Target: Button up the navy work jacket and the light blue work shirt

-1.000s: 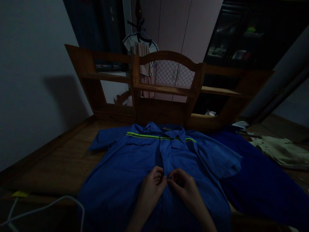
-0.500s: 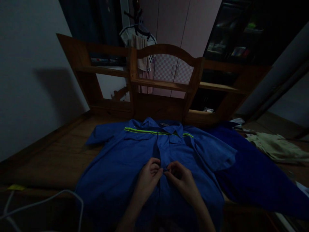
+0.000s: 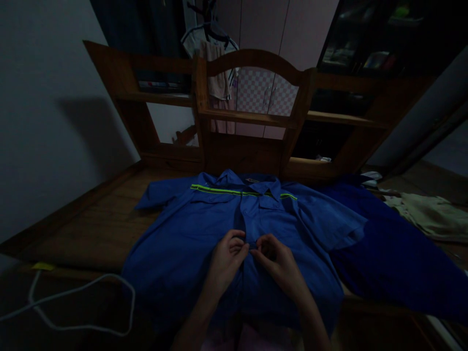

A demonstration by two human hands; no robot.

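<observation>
My left hand [image 3: 227, 258] and right hand [image 3: 277, 261] met at the placket, fingertips pinched on the fabric at a button too dim to make out. The shirt [image 3: 190, 243] lay flat, front up, on the bench [image 3: 98, 229], collar toward 12 o'clock, so the front stayed reachable. At 2 o'clock lay a pale garment [image 3: 427, 219].

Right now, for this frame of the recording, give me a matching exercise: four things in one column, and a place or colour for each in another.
Things:
1. blue shirt
2. white hanger
3. beige garment
4. reflective stripe

Descriptions:
A. far right on the wooden surface
B. lime green, across the chest
C. lower left, beside the shirt
D. spread flat under both hands

Pairs: 1-D, 2-C, 3-A, 4-B
</observation>
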